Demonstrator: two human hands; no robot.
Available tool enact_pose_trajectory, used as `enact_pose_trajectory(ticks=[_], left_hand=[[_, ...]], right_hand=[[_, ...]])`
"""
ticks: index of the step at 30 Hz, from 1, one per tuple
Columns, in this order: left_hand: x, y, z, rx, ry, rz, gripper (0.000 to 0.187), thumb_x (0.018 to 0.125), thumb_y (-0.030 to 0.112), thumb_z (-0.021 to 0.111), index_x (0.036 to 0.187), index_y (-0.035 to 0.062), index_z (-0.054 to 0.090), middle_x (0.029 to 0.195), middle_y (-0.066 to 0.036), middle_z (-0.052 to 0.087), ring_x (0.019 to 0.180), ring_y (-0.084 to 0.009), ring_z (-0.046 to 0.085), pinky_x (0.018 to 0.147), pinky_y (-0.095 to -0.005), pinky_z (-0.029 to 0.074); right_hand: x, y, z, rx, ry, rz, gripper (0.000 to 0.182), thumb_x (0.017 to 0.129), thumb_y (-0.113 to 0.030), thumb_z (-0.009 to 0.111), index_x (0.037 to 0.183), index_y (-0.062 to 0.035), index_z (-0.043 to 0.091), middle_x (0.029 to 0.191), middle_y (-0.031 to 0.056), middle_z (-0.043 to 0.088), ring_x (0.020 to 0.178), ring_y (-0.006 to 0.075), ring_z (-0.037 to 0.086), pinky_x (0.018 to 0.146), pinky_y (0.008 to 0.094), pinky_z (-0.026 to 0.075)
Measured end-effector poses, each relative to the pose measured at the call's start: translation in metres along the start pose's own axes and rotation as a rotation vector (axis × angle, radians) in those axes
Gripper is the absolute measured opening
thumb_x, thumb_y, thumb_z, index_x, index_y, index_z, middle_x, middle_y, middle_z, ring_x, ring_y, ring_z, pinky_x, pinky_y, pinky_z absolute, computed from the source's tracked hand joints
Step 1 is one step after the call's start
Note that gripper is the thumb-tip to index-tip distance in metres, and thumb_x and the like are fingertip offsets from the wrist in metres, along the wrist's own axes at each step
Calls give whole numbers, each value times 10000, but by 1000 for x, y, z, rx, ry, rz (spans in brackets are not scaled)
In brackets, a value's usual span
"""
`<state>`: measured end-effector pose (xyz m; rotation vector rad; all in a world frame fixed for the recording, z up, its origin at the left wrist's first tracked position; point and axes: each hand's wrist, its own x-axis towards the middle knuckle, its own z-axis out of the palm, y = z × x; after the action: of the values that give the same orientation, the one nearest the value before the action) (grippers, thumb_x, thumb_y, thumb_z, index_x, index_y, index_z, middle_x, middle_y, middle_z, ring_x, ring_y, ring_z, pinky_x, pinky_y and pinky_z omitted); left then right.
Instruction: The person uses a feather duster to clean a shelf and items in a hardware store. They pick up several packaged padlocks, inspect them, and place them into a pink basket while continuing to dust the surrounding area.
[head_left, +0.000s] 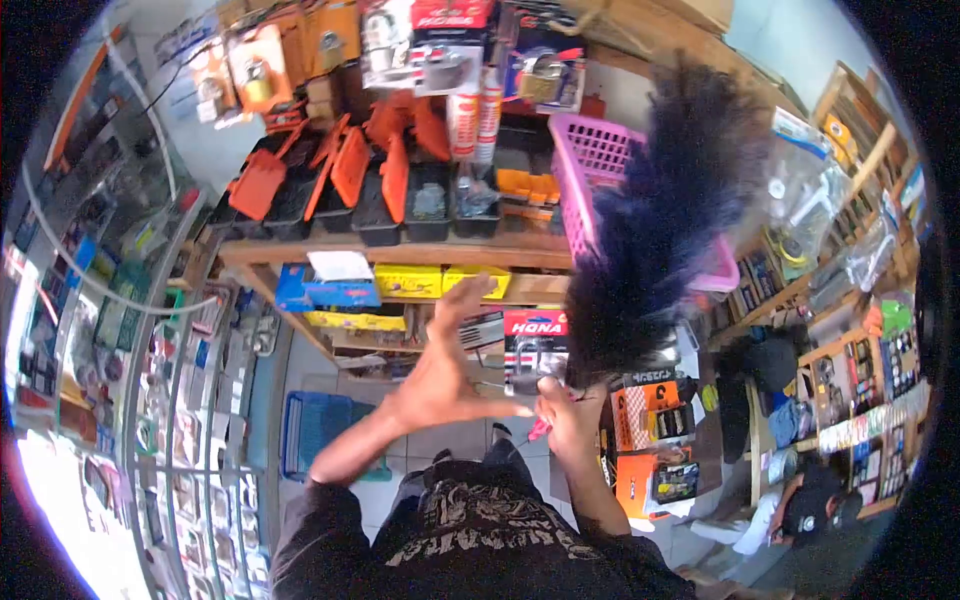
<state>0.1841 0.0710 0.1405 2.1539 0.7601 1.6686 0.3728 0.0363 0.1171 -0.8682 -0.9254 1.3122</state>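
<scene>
My right hand [568,420] is closed round the lower end of a dark, fluffy duster [650,240], which stands up to the right. A red, white and black "HONA" package [536,350] is at the same hand, just above its thumb. My left hand [447,370] has its fingers spread and holds nothing; its thumb points toward the package and comes close to my right hand. Something small and pink [539,430] shows beside my right hand.
Black bins [380,215] with orange lids line the wooden shelf [400,252]. A pink basket [572,190] stands partly behind the duster. Blister packs [450,45] hang above. Orange boxes [640,480] lie at lower right. Another person [815,505] is at far lower right.
</scene>
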Motion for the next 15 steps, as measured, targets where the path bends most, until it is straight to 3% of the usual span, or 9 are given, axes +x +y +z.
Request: enact_pose_trajectory(ticks=[2,4,6,8,9,11,12,14,15], left_hand=[[-46,-2,8,-623,168,-460,942,780,514,729,1402,-1,245,1470,-207,311,1366,-336,318,1118,-439,251],[-78,5,9,-1001,190,-796,728,916,524,551,1397,20,340,1374,-123,455,1281,-228,435,1073,-400,324],[-89,11,13,-979,503,-1055,427,1007,410,436,1293,102,510,1072,-8,639,943,-120,609,861,-335,479],[-99,6,6,-1077,692,-1175,425,1005,421,429,1286,115,521,1065,-26,648,928,-145,624,849,-346,496],[-113,0,-1,-1063,730,-1168,425,1005,421,429,1286,115,521,1065,-26,648,928,-145,624,849,-346,496],[-143,-12,-20,-1396,712,-951,448,1012,446,378,1281,122,527,1077,-45,651,942,-166,630,855,-358,502],[-146,-7,-32,-1381,746,-937,448,1012,446,378,1281,122,527,1077,-45,651,942,-166,630,855,-358,502],[-139,6,-55,-1387,840,-940,500,1007,491,331,1280,124,533,1093,-69,649,979,-185,630,881,-380,503],[-136,13,-59,-1203,910,-1132,568,998,537,283,1301,117,517,1153,-79,634,1043,-213,618,939,-407,477]], right_hand=[[-9,11,10,15,-63,90,211,789,-104,773,852,-32,585,622,-19,522,453,53,437,397,225,309],[-17,31,14,-69,-137,360,168,796,-35,717,838,-46,554,602,-17,500,422,60,406,401,239,326],[-20,59,16,-149,-190,409,153,831,-96,708,855,-42,567,589,-26,510,425,57,423,401,233,329],[-17,80,10,-649,-266,-20,213,887,-210,678,823,-35,575,591,-34,521,436,49,438,402,227,334],[-15,81,14,-650,-251,-91,324,918,-318,643,781,-34,568,569,-46,500,452,39,442,416,214,343],[-13,73,5,-615,-332,20,321,938,-291,610,759,-26,578,562,-35,480,492,56,434,456,240,334],[-10,72,-6,-609,-372,92,295,942,-248,596,766,-10,599,560,-18,471,521,80,431,489,277,350],[1,62,-19,-829,-650,-4,329,955,-232,567,728,6,574,551,38,484,515,92,441,487,301,348],[2,54,-17,-933,-745,-62,379,956,-256,566,690,13,542,539,94,478,482,133,433,478,322,339]])
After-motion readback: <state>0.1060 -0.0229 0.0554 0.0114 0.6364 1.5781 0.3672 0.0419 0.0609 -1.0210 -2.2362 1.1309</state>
